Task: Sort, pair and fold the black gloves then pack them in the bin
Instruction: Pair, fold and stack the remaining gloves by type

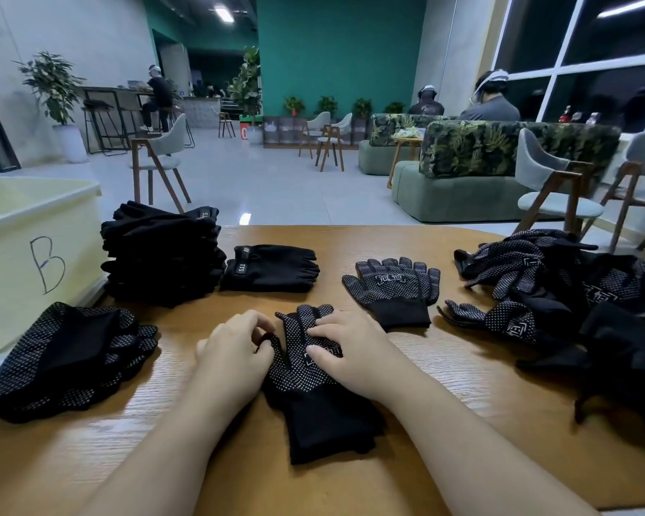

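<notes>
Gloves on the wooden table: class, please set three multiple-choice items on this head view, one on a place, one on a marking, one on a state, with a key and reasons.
1. Where does the yellow bin stand?
A. at the table's left edge
B. at the table's right edge
C. on the sofa

2. Which letter is written on the bin?
A. A
B. B
C. D

3. What is the left hand doing?
A. resting flat on bare wood
B. pinching the edge of the dotted glove
C. reaching into the bin

Key: 1 A, it stands left of the stacked plain gloves. 2 B, the letter shows on its front wall. 3 B, curled fingers grip the glove's side while the right hand presses on it.
</notes>
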Demonstrator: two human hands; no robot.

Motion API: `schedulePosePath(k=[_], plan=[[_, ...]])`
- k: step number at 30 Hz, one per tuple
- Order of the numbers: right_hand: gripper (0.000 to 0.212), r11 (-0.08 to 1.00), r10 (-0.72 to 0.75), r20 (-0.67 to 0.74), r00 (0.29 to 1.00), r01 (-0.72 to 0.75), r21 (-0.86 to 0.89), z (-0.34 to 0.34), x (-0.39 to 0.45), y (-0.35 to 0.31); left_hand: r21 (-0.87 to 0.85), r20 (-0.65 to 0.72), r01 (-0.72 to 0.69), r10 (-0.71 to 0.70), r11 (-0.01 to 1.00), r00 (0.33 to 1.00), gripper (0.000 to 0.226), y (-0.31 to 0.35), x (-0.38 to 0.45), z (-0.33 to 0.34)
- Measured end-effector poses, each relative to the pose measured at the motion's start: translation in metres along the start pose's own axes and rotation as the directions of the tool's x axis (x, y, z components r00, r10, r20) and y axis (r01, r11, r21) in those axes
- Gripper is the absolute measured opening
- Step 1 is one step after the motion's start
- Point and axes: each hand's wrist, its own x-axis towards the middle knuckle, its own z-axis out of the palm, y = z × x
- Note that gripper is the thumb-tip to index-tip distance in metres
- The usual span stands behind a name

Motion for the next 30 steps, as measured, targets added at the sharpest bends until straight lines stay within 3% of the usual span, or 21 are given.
schedulePosePath(k=[3,6,10,13,16,24,27,30], plan=[[0.04,1.0,0.01,-0.027,1.0,-0.011,-0.016,-0.003,-0.002,-0.003,0.091,-0.015,0.021,-0.02,0.996,1.0,0.011,-0.003,0.001,0.003],[0.041,0.999,0.011,-0.032,0.999,-0.012,-0.034,-0.003,-0.003,-0.007,0.144,-0.036,0.015,-0.01,0.989,0.999,0.017,0.003,0.002,0.005],[0.047,0.997,0.06,0.088,0.994,-0.055,-0.059,-0.001,-0.001,-0.009,0.113,0.011,-0.075,0.074,0.991,0.997,0.026,0.006,0.002,0.008],[0.048,0.995,0.065,0.089,0.994,-0.058,-0.083,0.0,0.0,-0.01,0.02,0.063,-0.156,0.155,0.987,0.986,0.042,0.004,0.003,0.008],[0.052,0.992,0.075,0.067,0.995,-0.067,-0.105,0.002,0.002,-0.012,0.028,0.113,-0.188,0.184,0.982,0.976,0.036,0.003,0.005,0.01],[0.049,0.974,0.057,0.058,0.997,-0.042,-0.223,0.005,0.003,-0.017,0.127,0.226,-0.154,0.122,0.98,0.966,0.047,0.004,0.008,0.012],[0.047,0.965,0.053,0.013,0.998,-0.048,-0.257,0.009,0.002,-0.021,0.06,0.192,-0.103,0.089,0.993,0.977,0.056,0.003,0.007,0.012],[0.047,0.967,0.08,-0.028,0.996,-0.084,-0.241,0.007,0.001,-0.021,-0.065,0.152,-0.071,0.08,0.995,0.985,0.042,0.003,0.005,0.011]])
